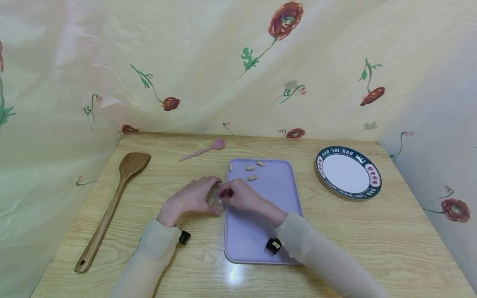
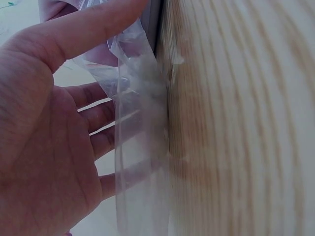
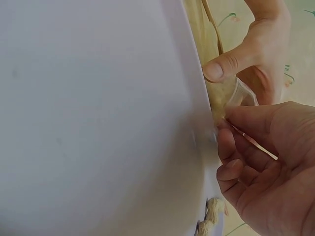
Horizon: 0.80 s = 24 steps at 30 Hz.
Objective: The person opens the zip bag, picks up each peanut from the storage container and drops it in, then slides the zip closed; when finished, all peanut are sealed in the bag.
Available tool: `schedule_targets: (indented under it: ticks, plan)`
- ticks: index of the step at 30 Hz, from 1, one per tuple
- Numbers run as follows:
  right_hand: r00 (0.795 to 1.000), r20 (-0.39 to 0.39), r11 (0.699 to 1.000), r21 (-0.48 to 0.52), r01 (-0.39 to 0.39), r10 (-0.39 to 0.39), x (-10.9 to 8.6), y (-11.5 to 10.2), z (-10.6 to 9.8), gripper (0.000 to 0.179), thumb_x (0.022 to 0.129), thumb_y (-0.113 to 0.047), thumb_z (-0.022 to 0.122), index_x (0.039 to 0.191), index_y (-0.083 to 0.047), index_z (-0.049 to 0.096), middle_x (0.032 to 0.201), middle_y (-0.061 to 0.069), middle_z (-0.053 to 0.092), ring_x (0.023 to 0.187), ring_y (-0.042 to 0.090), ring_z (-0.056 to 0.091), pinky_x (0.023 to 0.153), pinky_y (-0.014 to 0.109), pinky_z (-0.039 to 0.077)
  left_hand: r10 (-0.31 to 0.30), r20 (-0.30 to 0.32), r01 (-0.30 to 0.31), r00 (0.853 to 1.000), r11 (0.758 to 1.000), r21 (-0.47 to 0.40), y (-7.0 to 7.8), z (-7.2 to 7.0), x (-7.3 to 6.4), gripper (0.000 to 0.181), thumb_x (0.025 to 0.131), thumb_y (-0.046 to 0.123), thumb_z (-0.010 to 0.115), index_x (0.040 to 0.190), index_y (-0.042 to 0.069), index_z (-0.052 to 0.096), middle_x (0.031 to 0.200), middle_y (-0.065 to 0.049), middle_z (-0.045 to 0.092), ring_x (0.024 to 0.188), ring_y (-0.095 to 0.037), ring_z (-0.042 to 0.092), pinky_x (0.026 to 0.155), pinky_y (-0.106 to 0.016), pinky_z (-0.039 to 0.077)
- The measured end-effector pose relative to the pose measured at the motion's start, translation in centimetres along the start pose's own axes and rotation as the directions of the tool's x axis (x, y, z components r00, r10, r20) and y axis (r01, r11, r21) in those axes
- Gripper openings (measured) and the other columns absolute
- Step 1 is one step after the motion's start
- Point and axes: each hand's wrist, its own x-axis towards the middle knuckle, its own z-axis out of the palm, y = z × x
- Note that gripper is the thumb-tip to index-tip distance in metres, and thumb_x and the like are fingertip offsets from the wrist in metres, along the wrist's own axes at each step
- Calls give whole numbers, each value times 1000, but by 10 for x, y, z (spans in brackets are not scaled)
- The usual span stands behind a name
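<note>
At the left edge of the lilac tray (image 1: 261, 231), both hands meet at a clear plastic bag (image 1: 213, 197). My left hand (image 1: 191, 195) holds the bag with the thumb on one side and the fingers spread along the other. In the left wrist view, the see-through bag (image 2: 140, 118) hangs down close to the wooden table. My right hand (image 1: 244, 195) pinches the edge of the bag between thumb and forefinger, its other fingers curled in. Several peanuts in their shells (image 1: 250, 168) lie at the tray's far end.
A wooden spatula (image 1: 112, 207) lies along the left of the table (image 1: 372, 244). Behind the hands is a pink spoon (image 1: 205, 150). To the right of the tray sits a white plate (image 1: 346, 173) with a dark green lettered rim. Flowered cloth (image 1: 208, 62) hangs behind.
</note>
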Motion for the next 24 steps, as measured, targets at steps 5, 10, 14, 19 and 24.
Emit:
schedule_targets:
  ticks: [5, 10, 14, 19, 24]
  plan:
    - [999, -22, 999, 21, -24, 25, -3, 0, -7, 15, 83, 1, 75, 97, -4, 76, 87, 3, 72, 72, 8, 57, 66, 23, 49, -1, -1, 1, 1000, 1000, 3, 1, -1, -1, 89, 72, 43, 89, 143, 11, 46, 139, -10, 53, 127, -28, 50, 105, -56, 38]
    - [999, -35, 999, 18, -36, 36, -7, 7, -16, 15, 84, 1, 76, 99, -2, 75, 85, 3, 70, 73, 8, 57, 66, 23, 49, -9, -1, 9, 1000, 1000, 8, 2, -1, -1, 90, 72, 43, 89, 143, 9, 45, 141, -11, 52, 130, -31, 48, 106, -58, 36]
    - [997, -48, 998, -11, -61, 61, -10, 17, -26, 14, 85, -2, 75, 99, -3, 75, 83, 0, 68, 71, 9, 56, 64, 24, 49, -24, 5, 24, 1000, 1000, 12, 3, -1, -1, 90, 73, 43, 88, 144, 10, 45, 141, -10, 52, 131, -31, 47, 108, -58, 35]
    - [992, -79, 995, -21, -99, 97, -15, 30, -44, 13, 86, -5, 76, 99, -3, 74, 84, 1, 68, 71, 13, 58, 63, 26, 49, -31, 9, 31, 999, 1000, 7, 3, 0, -2, 90, 73, 42, 88, 145, 10, 44, 141, -10, 52, 132, -31, 46, 109, -57, 34]
    - [981, -125, 988, -20, -155, 152, -20, 42, -62, 13, 87, -5, 74, 99, 0, 73, 85, 4, 67, 74, 17, 57, 64, 28, 48, -22, 3, 22, 1000, 1000, 1, 4, -1, -2, 89, 74, 41, 88, 145, 9, 44, 140, -9, 53, 133, -31, 46, 109, -58, 33]
